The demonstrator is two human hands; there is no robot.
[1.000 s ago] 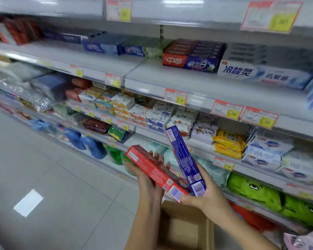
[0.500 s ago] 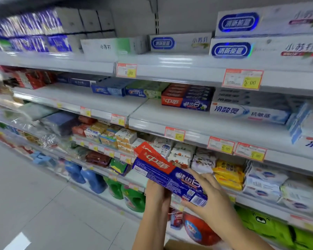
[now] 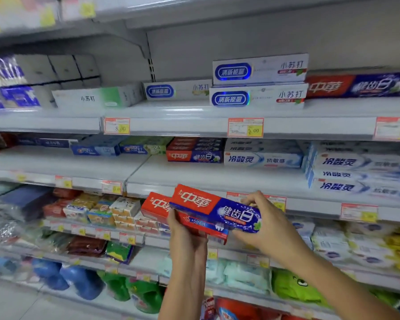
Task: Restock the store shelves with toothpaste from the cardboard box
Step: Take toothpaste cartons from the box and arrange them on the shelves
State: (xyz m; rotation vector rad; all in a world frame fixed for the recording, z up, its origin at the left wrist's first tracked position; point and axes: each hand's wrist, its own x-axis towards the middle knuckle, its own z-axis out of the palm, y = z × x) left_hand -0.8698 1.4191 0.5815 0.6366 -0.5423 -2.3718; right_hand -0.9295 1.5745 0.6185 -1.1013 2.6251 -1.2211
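In the lower centre of the frame both hands hold two toothpaste cartons in front of the shelving. The front carton [image 3: 201,204], red at its left end and blue at its right, lies nearly level with its left end tilted a little upward. The second carton [image 3: 156,205] sits just behind it and touching it, only its red left end showing past the front one. The left hand [image 3: 187,234] comes up from below and grips the pair from underneath near their middle, fingers wrapped behind the cartons and the thumb lying on the lower front face. The right hand [image 3: 267,227] reaches in from the lower right and pinches the blue end of the front carton, its bent fingers [image 3: 252,199] hooked over the top edge and the thumb pressed under the bottom edge. Whether it also touches the second carton cannot be told. The cartons are held level with the front edge of the middle shelf [image 3: 229,179], whose front part lies bare. At the back of that shelf, in the centre of the frame, stands a stack of matching red and blue cartons [image 3: 194,152], with white and blue cartons [image 3: 261,158] just beside it on the right. Above, the upper shelf [image 3: 183,112] carries white cartons with blue oval labels [image 3: 259,84], and a price tag [image 3: 245,127] reading 5.00 is clipped to its edge. At the lower left are small soap packs [image 3: 123,209] and blue and green bottles [image 3: 83,282].
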